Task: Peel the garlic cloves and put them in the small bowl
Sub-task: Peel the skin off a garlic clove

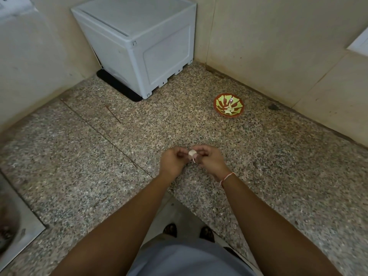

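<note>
Both hands, left [172, 160] and right [209, 158], are pinching a small, light, papery-skinned white garlic clove [192, 153]; seemingly slippery, best gripped at its ends.

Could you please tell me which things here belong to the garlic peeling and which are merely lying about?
Job: garlic clove, pinched between left hand and right hand; small bowl already holding cloves.
Lying about: white box; black mat; steel sink.

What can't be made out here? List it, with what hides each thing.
Head view:
- garlic clove: how much skin remains is hidden by the fingers of the left hand and right hand.
- small bowl: pieces inside are too small to count.
- sink: cut off by the left edge.
</note>
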